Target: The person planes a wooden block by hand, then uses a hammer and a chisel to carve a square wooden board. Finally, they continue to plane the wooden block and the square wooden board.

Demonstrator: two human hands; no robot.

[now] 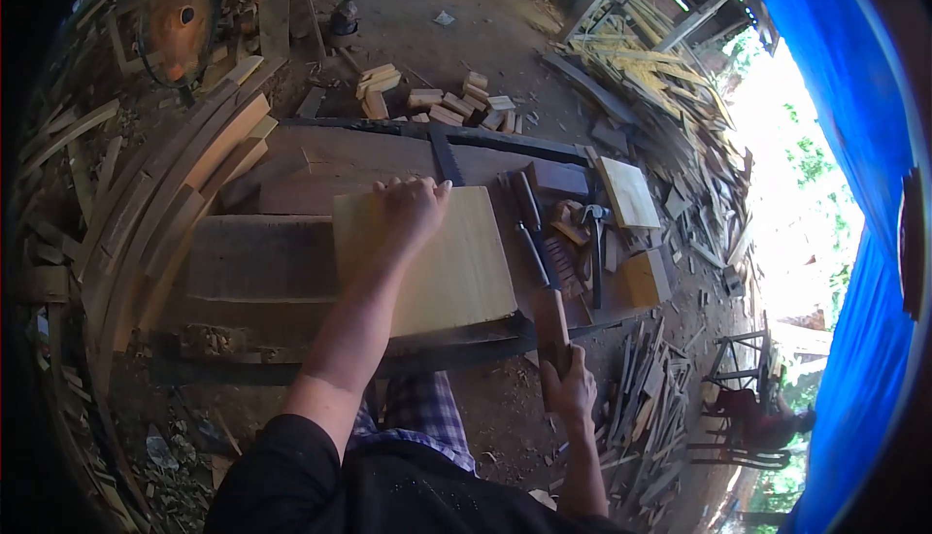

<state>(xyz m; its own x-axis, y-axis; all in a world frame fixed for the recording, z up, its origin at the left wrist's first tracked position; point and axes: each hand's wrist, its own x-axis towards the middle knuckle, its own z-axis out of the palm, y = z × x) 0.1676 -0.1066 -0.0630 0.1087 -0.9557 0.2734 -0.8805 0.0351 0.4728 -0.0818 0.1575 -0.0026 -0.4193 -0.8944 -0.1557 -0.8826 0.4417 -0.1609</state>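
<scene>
Obs.: left hand [413, 209] lies palm down on the pale yellow square wooden board [437, 272], fingers together and curled over its far edge. The board lies flat at the middle of the rough dark plank counter [252, 262], its near side reaching the counter's near edge.

Right hand [573, 388] is closed round the brown wooden handle of a long hand tool [550, 325], just off the board's near right corner. The tool reads as a saw, but its blade is too dim to confirm.

A steel-headed hammer [594, 214] and a small pale square offcut [628, 192] lie near the counter's right end.

Judgement: the board is unclamped, so the left hand is the only hold. Press straight down and keep the fingers away from the tool's line. Keep the right wrist in line with the tool and the strokes long and light.
</scene>
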